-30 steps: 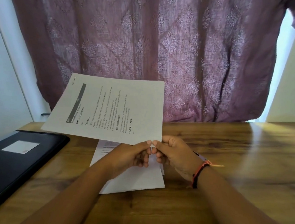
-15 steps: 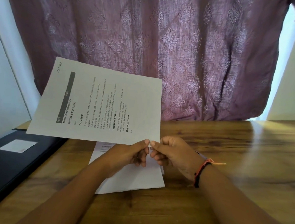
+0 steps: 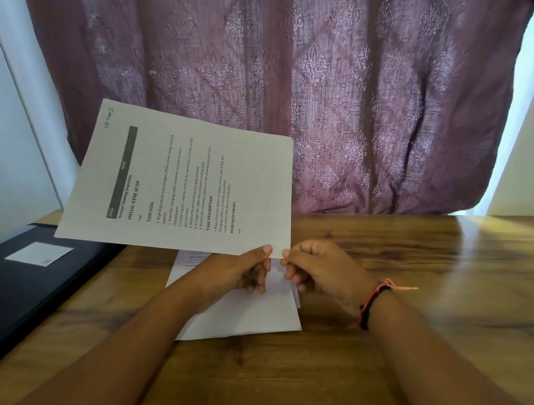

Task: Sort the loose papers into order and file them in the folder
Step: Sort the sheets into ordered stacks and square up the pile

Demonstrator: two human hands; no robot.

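Two hands share one corner. The flat black folder (image 3: 9,293) lies left on the brown wooden table (image 3: 427,313), seemingly closed, so open it before filing. The white printed sheet (image 3: 179,188) is raised; left hand (image 3: 237,274) and right hand (image 3: 321,268) pinch its near right corner above the white paper pile (image 3: 249,320). Read its heading first.

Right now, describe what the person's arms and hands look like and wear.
Both forearms are bare, with no sleeves in view. The left hand and right hand are ungloved. The right wrist wears a black and coral thread bracelet with a loose end sticking out.
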